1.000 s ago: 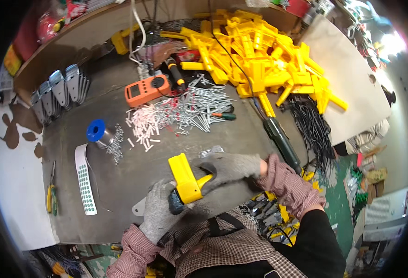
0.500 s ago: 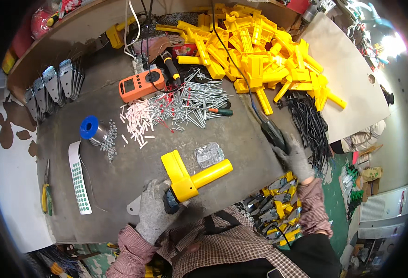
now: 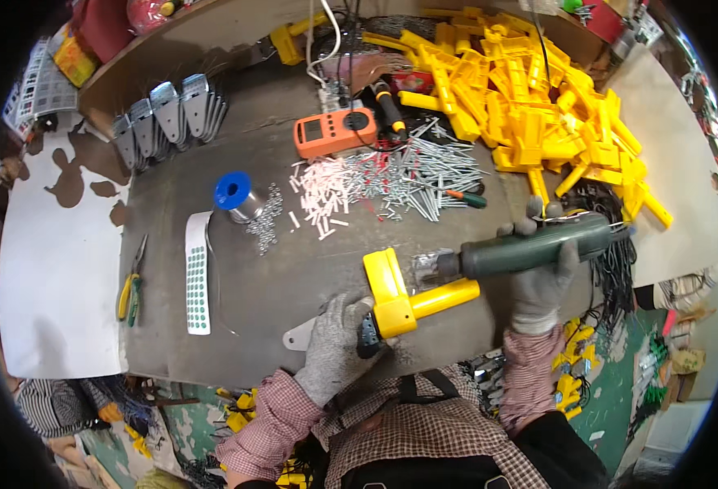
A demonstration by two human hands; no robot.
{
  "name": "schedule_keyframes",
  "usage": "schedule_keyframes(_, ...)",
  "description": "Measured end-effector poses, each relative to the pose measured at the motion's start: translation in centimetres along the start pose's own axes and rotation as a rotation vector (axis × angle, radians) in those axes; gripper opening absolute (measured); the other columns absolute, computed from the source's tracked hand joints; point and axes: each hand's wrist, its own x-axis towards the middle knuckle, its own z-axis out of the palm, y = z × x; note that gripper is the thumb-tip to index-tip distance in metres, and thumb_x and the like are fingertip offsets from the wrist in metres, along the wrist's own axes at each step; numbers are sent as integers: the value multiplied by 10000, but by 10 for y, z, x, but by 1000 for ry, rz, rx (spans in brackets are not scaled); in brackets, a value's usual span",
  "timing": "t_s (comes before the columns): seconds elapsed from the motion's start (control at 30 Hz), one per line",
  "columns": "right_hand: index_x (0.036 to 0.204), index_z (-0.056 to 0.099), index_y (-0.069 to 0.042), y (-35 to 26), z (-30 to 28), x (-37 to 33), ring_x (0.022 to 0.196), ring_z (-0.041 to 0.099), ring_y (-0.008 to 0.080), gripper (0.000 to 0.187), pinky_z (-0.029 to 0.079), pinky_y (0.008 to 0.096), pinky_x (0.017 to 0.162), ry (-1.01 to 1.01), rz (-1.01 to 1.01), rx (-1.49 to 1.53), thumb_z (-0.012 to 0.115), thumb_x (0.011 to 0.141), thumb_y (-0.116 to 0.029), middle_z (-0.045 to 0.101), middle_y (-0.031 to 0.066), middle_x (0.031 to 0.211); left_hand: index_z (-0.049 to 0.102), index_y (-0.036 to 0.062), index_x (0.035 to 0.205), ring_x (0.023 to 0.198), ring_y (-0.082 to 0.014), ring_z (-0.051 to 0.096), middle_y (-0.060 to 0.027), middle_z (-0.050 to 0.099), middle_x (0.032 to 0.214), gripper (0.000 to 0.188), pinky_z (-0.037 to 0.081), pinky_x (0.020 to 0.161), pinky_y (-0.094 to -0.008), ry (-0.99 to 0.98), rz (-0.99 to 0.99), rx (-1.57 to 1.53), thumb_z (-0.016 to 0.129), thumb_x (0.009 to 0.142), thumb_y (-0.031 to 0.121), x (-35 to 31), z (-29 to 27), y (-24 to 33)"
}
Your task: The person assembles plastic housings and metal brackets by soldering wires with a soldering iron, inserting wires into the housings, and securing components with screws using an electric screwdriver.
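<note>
In my gloved left hand is a yellow plastic handle housing, held low at the table's front part. A black part sits at its near end, and a grey metal plate with a hole sticks out left of my fingers. My right hand, also gloved, is wrapped round a dark green electric screwdriver. The tool lies level, its nose pointing left above the housing's round arm and apart from my left hand. Behind the nose is a small transparent block, partly hidden.
Screws, pale sleeves and an orange meter lie mid-table. Yellow housings are heaped at back right, beside black cables. Leftward are a solder spool, a sticker strip, pliers and metal plates.
My right hand has lifted the electric screwdriver from the table's right side and swung it level toward the housing. The whole view has shifted, so the table sits farther right.
</note>
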Motion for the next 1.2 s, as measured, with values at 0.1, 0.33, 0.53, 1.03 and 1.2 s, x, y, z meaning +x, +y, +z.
schedule_keyframes(0.1, 1187, 528, -94, 34, -16, -5, 760, 514, 129, 352, 446, 375, 859, 184, -76, 355, 666, 927, -287, 517, 28, 908, 534, 20, 1191, 1085, -418, 567, -224, 565, 1173, 685, 471, 932, -495, -44, -57, -6, 894, 657, 252, -2, -1, 2)
schedule_keyframes(0.33, 1142, 564, -94, 34, -29, -10, 740, 520, 134, 284, 452, 366, 833, 211, -73, 401, 635, 948, -290, 535, 25, 859, 569, 10, 1181, 1125, -420, 560, -222, 566, 1207, 647, 466, 967, -500, -77, -112, -9, 876, 677, 276, -2, -4, 0)
schedule_keyframes(0.53, 1137, 563, -78, 43, -22, -9, 750, 522, 144, 301, 443, 373, 838, 219, -23, 482, 636, 947, -300, 543, 52, 870, 551, 14, 1207, 1133, -414, 554, -222, 560, 1211, 668, 464, 971, -498, -129, -179, 21, 866, 693, 303, 1, -7, 2)
schedule_keyframes(1.03, 1486, 370, -184, 49, -26, -13, 987, 566, 238, 551, 472, 600, 925, 53, 28, 424, 568, 997, -342, 577, 80, 1110, 682, 75, 1010, 1045, -316, 577, -127, 615, 1046, 232, 483, 880, -440, -119, -59, 925, 680, 782, 120, 58, -93, -85)
schedule_keyframes(1.2, 1460, 399, -164, 49, -25, -10, 968, 564, 228, 543, 466, 572, 928, 49, 25, 373, 588, 987, -352, 580, 78, 1118, 640, 20, 937, 886, -345, 626, -170, 619, 965, 200, 515, 771, -447, -240, -189, 801, 688, 795, 153, 81, -101, -92)
